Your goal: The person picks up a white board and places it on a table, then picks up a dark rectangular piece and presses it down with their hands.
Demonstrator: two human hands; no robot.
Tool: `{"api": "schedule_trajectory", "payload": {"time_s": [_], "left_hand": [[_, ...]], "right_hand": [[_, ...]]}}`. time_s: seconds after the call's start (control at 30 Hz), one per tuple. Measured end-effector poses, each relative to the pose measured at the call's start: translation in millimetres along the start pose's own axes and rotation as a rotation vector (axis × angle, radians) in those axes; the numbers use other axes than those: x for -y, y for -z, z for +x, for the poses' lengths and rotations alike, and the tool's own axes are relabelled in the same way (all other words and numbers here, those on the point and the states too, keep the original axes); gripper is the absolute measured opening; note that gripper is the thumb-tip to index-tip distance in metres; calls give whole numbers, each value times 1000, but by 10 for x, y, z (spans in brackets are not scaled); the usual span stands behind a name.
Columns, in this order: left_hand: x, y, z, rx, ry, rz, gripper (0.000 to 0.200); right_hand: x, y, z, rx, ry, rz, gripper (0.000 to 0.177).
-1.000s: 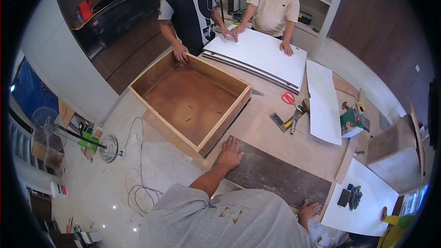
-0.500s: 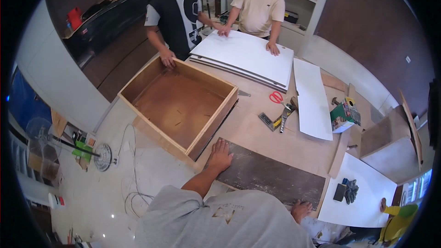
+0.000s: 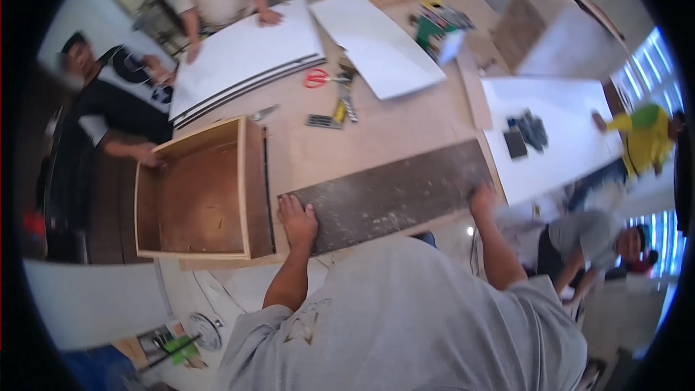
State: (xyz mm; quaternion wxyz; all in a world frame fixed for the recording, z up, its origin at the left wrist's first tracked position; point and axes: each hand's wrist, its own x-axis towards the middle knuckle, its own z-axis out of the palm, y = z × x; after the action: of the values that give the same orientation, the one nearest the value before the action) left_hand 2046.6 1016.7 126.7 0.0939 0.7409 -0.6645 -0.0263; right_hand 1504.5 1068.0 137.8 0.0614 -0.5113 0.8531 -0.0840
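A long dark, scuffed board (image 3: 391,195) lies on the wooden work table (image 3: 304,159) in front of me. My left hand (image 3: 298,221) rests on the board's left end with its fingers spread. At the right end, my right hand (image 3: 481,200) touches the board's edge; it is blurred and its fingers are hard to make out. An open wooden drawer box (image 3: 199,195) stands just left of my left hand, and a co-worker's hand holds its far left corner.
White panels (image 3: 246,51) are stacked at the back, under another person's hands. Red scissors (image 3: 316,78), a square (image 3: 326,120), a white strip (image 3: 384,47) and a green box (image 3: 438,32) lie beyond the board. Dark gloves (image 3: 534,130) rest on a white panel at right, near a person in yellow.
The view has swung to the right, bringing another person in grey into sight at lower right. Both my hands are still at the board's ends.
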Motion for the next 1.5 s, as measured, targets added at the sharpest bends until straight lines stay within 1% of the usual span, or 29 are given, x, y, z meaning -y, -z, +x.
{"api": "schedule_trajectory", "payload": {"time_s": [0.03,0.07,0.1,0.2,0.3,0.4,0.5,0.7,0.8,0.9,1.0,1.1,1.2,1.3,1.4,1.5], "left_hand": [[0,9,19,-12,7,-5,65],[-44,-20,28,-2,-29,-1,65],[-18,-3,24,-15,-25,3,65],[5,-19,9,-36,-31,16,64],[15,-40,11,-37,-40,27,64],[-5,6,45,-18,-29,15,64],[-38,73,19,-20,-30,-6,64],[-22,41,15,-27,-7,-19,63],[0,11,5,-32,-13,-14,63],[7,4,7,-15,-19,-3,63],[0,-15,17,-49,-32,25,63],[35,-32,25,-69,-38,46,63],[11,-65,32,-47,-52,59,63],[40,-106,12,-51,-71,62,64],[58,-98,28,-49,-69,66,64],[48,-86,23,-45,-69,65,64]], "right_hand": [[-104,-201,18,-135,80,-38,19],[-165,-173,-53,-113,43,-45,18],[-36,-124,4,-98,50,-43,18],[18,-86,3,-77,7,-55,19],[38,-58,-25,-91,21,12,18],[88,-14,-28,-124,22,9,18],[146,45,-23,-62,-3,-17,17],[167,32,-8,-41,33,-141,20],[165,29,-72,-74,45,-163,22],[141,-25,-109,-159,63,-217,17],[154,-55,-124,-105,-17,-113,20],[212,51,-144,-4,-42,-101,22],[71,-158,-138,-15,-76,-153,22],[156,-108,-367,-461,137,-127,16],[151,-235,-512,-509,164,-175,18],[202,16,-615,56,-40,16,18]]}}
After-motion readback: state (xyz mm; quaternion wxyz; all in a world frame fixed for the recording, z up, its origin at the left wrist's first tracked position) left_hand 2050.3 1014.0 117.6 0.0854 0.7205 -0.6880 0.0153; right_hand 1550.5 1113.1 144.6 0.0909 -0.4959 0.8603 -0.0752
